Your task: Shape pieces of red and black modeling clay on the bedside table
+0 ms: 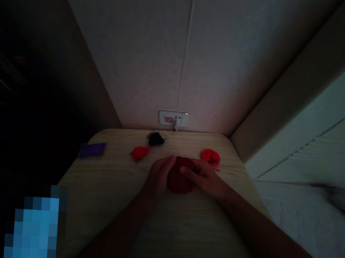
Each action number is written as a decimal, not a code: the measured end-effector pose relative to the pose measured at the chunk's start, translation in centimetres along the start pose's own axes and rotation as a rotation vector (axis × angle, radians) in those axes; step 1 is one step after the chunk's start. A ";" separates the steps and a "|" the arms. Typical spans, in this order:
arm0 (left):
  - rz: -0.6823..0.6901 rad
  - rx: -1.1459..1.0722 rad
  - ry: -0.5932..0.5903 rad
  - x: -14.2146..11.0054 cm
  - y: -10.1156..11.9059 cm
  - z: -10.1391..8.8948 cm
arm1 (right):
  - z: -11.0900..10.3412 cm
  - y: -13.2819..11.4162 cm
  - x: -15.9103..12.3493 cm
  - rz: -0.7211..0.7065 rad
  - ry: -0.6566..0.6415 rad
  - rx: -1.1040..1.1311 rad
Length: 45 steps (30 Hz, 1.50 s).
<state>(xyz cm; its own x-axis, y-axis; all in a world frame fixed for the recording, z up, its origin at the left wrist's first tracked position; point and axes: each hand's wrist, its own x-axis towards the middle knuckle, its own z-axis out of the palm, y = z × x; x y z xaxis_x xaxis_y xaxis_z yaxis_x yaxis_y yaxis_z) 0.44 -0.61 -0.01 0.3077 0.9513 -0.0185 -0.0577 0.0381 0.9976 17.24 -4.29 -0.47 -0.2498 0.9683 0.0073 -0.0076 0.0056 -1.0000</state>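
Between my two hands is a dark red, rounded lump [181,180] that looks like modelling clay, held just above or on the wooden table; the dim light hides which. My left hand [158,176] is closed round its left side, thumb along the upper edge. From the right, my right hand [206,179] grips it with the thumb pressed on top and the other fingers partly hidden behind. Just beyond my right hand lies a flat, bright red disc [209,156] with dark marks on it. A bright red piece [140,153], seemingly in clear wrap, lies beyond my left hand.
A black piece in clear wrap [156,139] lies near the back of the light wooden table [110,187]. At the left edge is a purple packet [92,150]. A wall socket [173,118] with a white plug sits above the back edge. A pale cabinet [312,133] stands at right.
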 end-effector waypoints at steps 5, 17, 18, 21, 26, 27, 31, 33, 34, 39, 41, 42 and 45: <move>0.126 0.205 -0.036 -0.3 0.0 0.1 | 0.2 -0.4 -0.1 -0.023 0.025 -0.119; 0.150 0.266 0.165 -0.4 0.1 0.3 | 1.1 -0.9 0.0 0.078 0.055 0.019; 0.171 0.295 0.192 -0.4 0.3 0.2 | 1.1 -1.0 -0.1 0.088 -0.002 0.003; 0.203 0.317 0.239 -0.3 0.7 0.0 | 1.2 -1.0 -0.3 0.073 -0.075 -0.024; 0.093 0.063 0.093 -0.2 0.4 0.2 | 1.4 -0.7 -0.1 -0.044 0.127 0.017; 0.042 0.048 0.032 -0.3 0.2 0.3 | 1.4 -0.7 0.0 -0.048 0.149 0.041; -0.007 0.022 -0.053 -1.0 -0.3 0.8 | 1.6 -0.8 0.2 0.026 0.093 0.215; -0.005 -0.006 -0.072 -1.1 -0.4 0.9 | 1.9 -0.7 0.3 0.070 0.093 0.302; -0.011 -0.019 -0.084 -1.2 -0.4 1.0 | 2.0 -0.7 0.3 0.085 0.105 0.334; -0.054 -0.093 -0.092 -1.0 -0.2 1.0 | 2.5 -0.6 0.2 0.099 0.113 0.357; -0.042 -0.074 -0.094 -1.0 0.0 1.0 | 2.4 -0.6 0.2 0.091 0.117 0.355; -0.031 -0.055 -0.091 -1.0 0.0 1.0 | 2.3 -0.6 0.2 0.089 0.125 0.357; -0.008 -0.003 -0.069 -1.2 0.1 1.0 | 2.1 -0.6 0.2 0.088 0.146 0.344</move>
<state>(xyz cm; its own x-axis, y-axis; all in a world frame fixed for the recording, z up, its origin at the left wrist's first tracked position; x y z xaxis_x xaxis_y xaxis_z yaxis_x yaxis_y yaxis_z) 0.98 -2.07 0.22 0.3728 0.9276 -0.0221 -0.0581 0.0471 0.9972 15.13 -4.63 0.15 -0.1232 0.9869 -0.1043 -0.3230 -0.1393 -0.9361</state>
